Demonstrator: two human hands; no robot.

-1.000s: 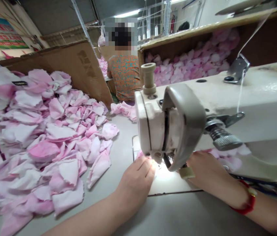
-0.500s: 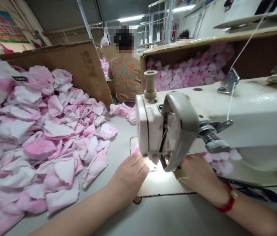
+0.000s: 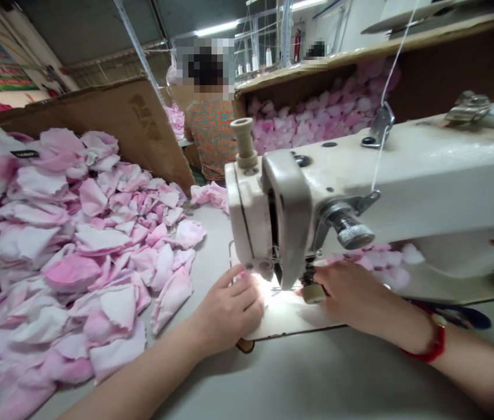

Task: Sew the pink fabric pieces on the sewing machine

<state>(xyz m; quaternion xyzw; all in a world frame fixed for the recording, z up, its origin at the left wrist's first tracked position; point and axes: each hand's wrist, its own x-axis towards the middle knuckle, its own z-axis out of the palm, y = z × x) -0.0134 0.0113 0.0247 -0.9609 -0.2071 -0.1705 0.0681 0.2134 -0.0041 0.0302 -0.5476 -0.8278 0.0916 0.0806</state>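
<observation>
A white sewing machine stands before me, its lamp lighting the needle plate. My left hand is left of the needle area, fingers curled together over a small pink fabric piece, mostly hidden beneath them. On the other side, my right hand reaches in beside the presser foot area, a red band on its wrist. Its fingertips are partly hidden by the machine's parts, so whether they grip anything is unclear.
Loose pink and white fabric pieces are heaped on the left. A cardboard box stands behind them. Another box holds pink pieces. Several pink pieces lie under the machine arm, near dark-handled scissors. A person sits ahead.
The view has shifted, so the machine appears further left. My left hand has curled more and drawn slightly back from the needle. My right hand stays beside the presser foot area.
</observation>
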